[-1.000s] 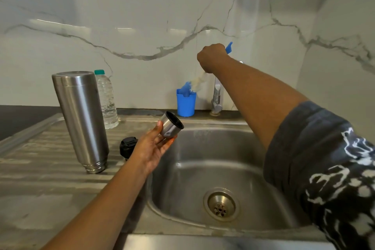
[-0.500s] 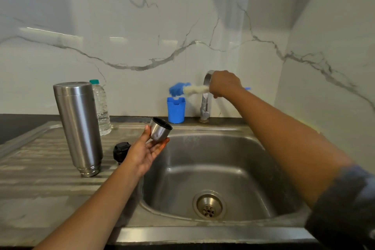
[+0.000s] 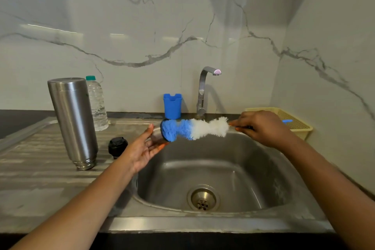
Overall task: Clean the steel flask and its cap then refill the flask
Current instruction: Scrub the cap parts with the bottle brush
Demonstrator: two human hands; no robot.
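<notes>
Our left hand (image 3: 142, 148) clasps the steel cap (image 3: 156, 137), likely light and slippery, round its wall; our right hand (image 3: 261, 128) pinches the brush (image 3: 203, 130) by its handle.

Soft, fairly bright light from above leaves pale glare streaks on the marble wall (image 3: 60, 32) and a long sheen down the steel flask (image 3: 71, 115); the tap (image 3: 202, 91) throws a faint shadow to its right. The brush (image 3: 194, 129) and cap (image 3: 156, 135) are smeared by motion blur, and the wide lens bows the sink rim (image 3: 203, 224) and the walls near the borders.
</notes>
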